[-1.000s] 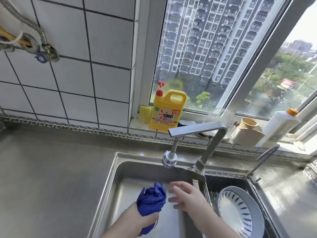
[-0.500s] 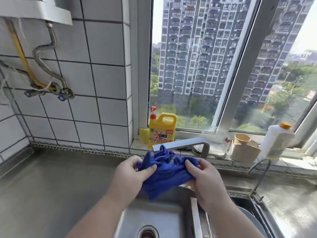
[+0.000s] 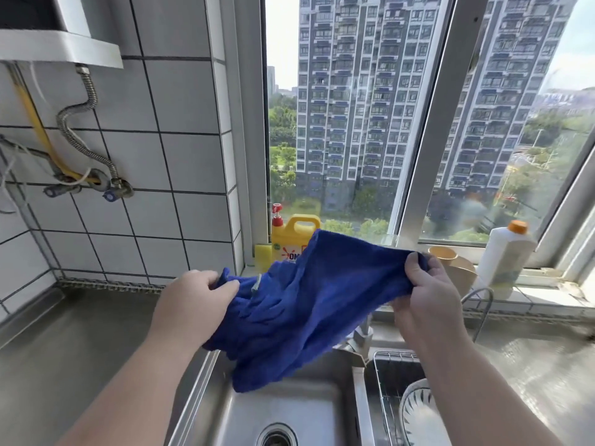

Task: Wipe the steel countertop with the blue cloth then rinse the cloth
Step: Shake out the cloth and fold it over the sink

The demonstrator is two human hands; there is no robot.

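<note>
Item, sink [image 3: 289, 410]: steel basin lying nearest, drain [image 3: 277, 436] showing at the bottom edge; the bare floor of the basin is lying open under the cloth.

Item, rack [image 3: 391, 375]: wire basket sitting in the right compartment, holding a striped plate [image 3: 418, 413] leaning on edge.

Item, blue cloth [image 3: 309, 307]: being held spread in the air above the sink, its lower corner hanging down over the left basin, clear of the steel.

Item, left hand [image 3: 193, 300]: gripping the left end of the cloth, fingers and thumb curling round a bunched edge.

Item, right hand [image 3: 425, 294]: pinching the right end, fingers folding over the top edge, held slightly higher than the left.

Item, table [image 3: 64, 342]: steel surface running left of the sink to the tiled wall, and also right of the sink, where it is glistening wet.

Item, tap [image 3: 362, 336]: base standing behind the divider, mostly hidden by the cloth; a thin second spout [image 3: 479, 300] curving up to its right.

Item, windowsill [image 3: 544, 294]: carrying a yellow bottle [image 3: 294, 241] with a red pump, partly behind the cloth, a yellow sponge [image 3: 262, 252] just beside it, a beige cup [image 3: 450, 265] behind the right hand, and a white bottle [image 3: 505, 255] with an orange cap.

Item, pipes [image 3: 80, 146]: hanging on the tiled wall at far left.
</note>
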